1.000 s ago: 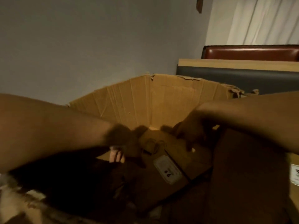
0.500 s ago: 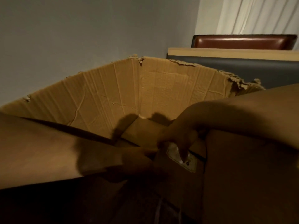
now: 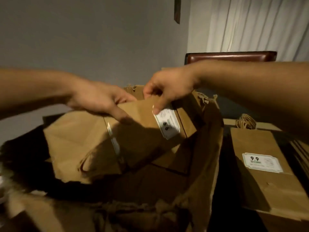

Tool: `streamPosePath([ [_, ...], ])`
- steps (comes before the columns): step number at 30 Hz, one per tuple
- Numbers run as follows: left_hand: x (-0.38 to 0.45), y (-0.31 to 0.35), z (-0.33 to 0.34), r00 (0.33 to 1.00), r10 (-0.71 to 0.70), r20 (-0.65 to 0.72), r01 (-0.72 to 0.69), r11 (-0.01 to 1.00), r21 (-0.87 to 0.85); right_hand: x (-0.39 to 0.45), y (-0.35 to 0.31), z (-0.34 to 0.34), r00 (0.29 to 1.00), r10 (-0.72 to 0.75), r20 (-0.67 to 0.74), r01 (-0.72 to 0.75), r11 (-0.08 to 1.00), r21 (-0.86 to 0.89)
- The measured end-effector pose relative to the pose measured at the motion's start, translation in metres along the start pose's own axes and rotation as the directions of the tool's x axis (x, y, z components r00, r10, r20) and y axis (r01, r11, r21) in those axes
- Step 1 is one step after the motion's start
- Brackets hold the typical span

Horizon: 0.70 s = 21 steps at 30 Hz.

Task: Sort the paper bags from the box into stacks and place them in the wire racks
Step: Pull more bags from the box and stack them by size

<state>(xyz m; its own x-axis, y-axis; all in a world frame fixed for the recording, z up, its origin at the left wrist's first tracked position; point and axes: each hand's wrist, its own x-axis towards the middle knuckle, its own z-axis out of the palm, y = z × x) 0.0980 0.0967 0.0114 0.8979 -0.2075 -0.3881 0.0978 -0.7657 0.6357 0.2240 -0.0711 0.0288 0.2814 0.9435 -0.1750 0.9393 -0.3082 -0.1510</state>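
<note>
A bundle of flat brown paper bags with a white label is lifted above the torn cardboard box. My left hand grips the bundle's upper left edge. My right hand pinches its top edge, with the thumb on the label. More folded bags lie dark inside the box below. The wire racks are out of view.
To the right of the box lies a stack of brown paper bags with a white 9.9 label and twisted paper handles. Behind are a grey wall, a brown padded seat back and a white curtain.
Both hands have come up out of the box with the bag bundle held between them. The view has pulled back and now shows the bag stack at the right.
</note>
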Motion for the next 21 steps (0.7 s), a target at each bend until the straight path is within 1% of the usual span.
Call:
streamPosePath([
  [1, -0.017, 0.010, -0.004, 0.999, -0.031, 0.021, 0.031, 0.999, 0.008, -0.016, -0.011, -0.013, 0.996, -0.004, -0.087, 0.004, 1.000, -0.003],
  [2, -0.034, 0.021, -0.011, 0.997, -0.066, 0.026, 0.065, 0.998, 0.026, -0.031, -0.021, -0.024, 0.991, 0.006, -0.134, -0.005, 1.000, 0.007],
  [3, -0.054, 0.034, -0.015, 0.996, -0.092, -0.014, 0.093, 0.994, 0.050, -0.049, -0.032, -0.035, 0.984, 0.013, -0.175, -0.015, 1.000, -0.005],
  [5, -0.084, 0.056, -0.009, 0.990, -0.084, -0.110, 0.092, 0.993, 0.070, -0.082, -0.049, -0.051, 0.967, 0.030, -0.255, -0.045, 0.998, -0.053],
  [7, -0.103, 0.075, 0.002, 0.985, -0.036, -0.170, 0.042, 0.999, 0.032, -0.115, -0.064, -0.062, 0.937, 0.045, -0.345, -0.082, 0.992, -0.094],
  [10, -0.122, 0.106, 0.022, 0.969, 0.113, -0.220, -0.119, 0.993, -0.016, -0.167, -0.078, -0.071, 0.861, 0.067, -0.505, -0.171, 0.972, -0.164],
  [12, -0.131, 0.128, 0.037, 0.949, 0.148, -0.277, -0.168, 0.984, -0.050, -0.205, -0.080, -0.075, 0.786, 0.108, -0.608, -0.254, 0.954, -0.160],
  [13, -0.133, 0.142, 0.048, 0.940, 0.166, -0.299, -0.194, 0.979, -0.064, -0.229, -0.077, -0.077, 0.744, 0.142, -0.653, -0.291, 0.949, -0.125],
  [15, -0.132, 0.163, 0.070, 0.908, 0.220, -0.356, -0.272, 0.957, -0.101, -0.269, -0.070, -0.076, 0.650, 0.211, -0.730, -0.339, 0.940, -0.030],
  [17, -0.123, 0.182, 0.096, 0.858, 0.265, -0.441, -0.355, 0.925, -0.135, -0.317, -0.057, -0.067, 0.535, 0.317, -0.783, -0.386, 0.916, 0.107],
  [19, -0.103, 0.188, 0.129, 0.807, 0.269, -0.525, -0.425, 0.883, -0.201, -0.359, -0.040, -0.048, 0.407, 0.457, -0.791, -0.360, 0.876, 0.321],
  [20, -0.090, 0.186, 0.147, 0.783, 0.256, -0.566, -0.453, 0.859, -0.238, -0.377, -0.029, -0.035, 0.349, 0.526, -0.775, -0.302, 0.847, 0.438],
  [21, -0.074, 0.185, 0.169, 0.764, 0.237, -0.600, -0.479, 0.831, -0.282, -0.399, -0.021, -0.016, 0.290, 0.602, -0.744, -0.202, 0.799, 0.567],
])
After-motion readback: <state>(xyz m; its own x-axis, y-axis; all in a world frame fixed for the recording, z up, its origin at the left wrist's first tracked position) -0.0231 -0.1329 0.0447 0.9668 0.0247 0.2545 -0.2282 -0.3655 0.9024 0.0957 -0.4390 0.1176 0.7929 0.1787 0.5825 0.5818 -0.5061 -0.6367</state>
